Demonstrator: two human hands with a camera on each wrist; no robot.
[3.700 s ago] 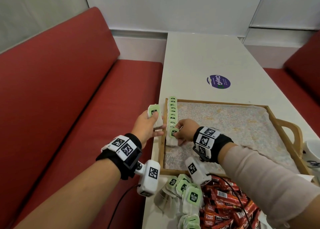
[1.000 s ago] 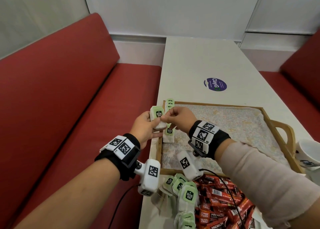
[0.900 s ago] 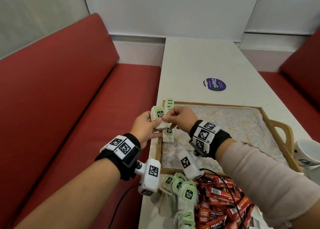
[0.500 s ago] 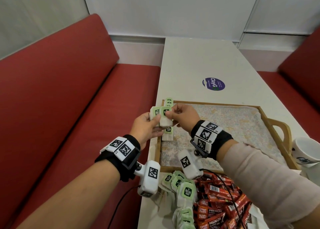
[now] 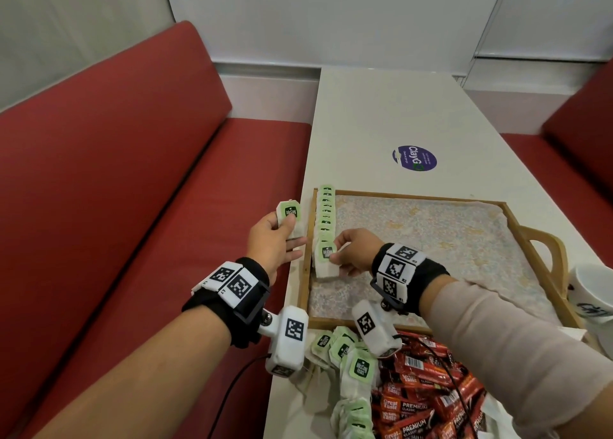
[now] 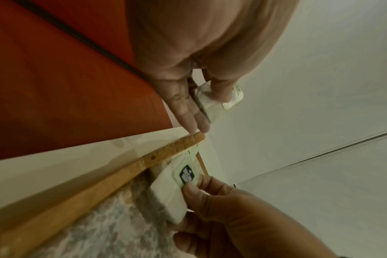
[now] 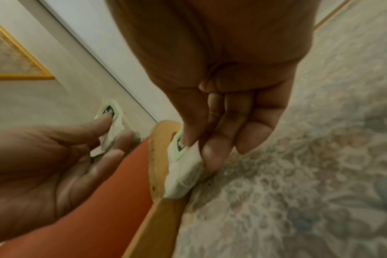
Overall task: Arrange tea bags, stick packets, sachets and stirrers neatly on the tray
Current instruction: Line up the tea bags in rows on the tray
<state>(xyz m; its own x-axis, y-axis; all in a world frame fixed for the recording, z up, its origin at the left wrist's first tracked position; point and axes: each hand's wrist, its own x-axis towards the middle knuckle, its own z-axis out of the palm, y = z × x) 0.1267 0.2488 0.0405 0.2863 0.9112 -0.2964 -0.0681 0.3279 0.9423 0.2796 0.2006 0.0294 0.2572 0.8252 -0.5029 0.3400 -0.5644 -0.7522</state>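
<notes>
A wooden tray [image 5: 401, 195] with a flowered liner lies on the white table. A row of green-tagged tea bags [image 5: 325, 213] runs along its left wall. My right hand [image 5: 351, 253] pinches one tea bag [image 5: 326, 261] [image 6: 169, 190] [image 7: 183, 167] at the near end of that row, low over the liner. My left hand [image 5: 277, 239] hovers just left of the tray and holds a small stack of tea bags [image 5: 290, 218] [image 6: 212, 103] [image 7: 112, 125] between thumb and fingers.
Loose tea bags [image 5: 351, 362] and red stick packets [image 5: 418, 399] are heaped on the table in front of the tray. A white mug [image 5: 593, 292] stands by the tray's right handle [image 5: 547, 249]. Red benches flank the table; a purple sticker [image 5: 414, 158] lies beyond the tray.
My right hand took a tea bag from the stack in my left hand and carried it down to the near end of the row. The left hand stayed beside the tray.
</notes>
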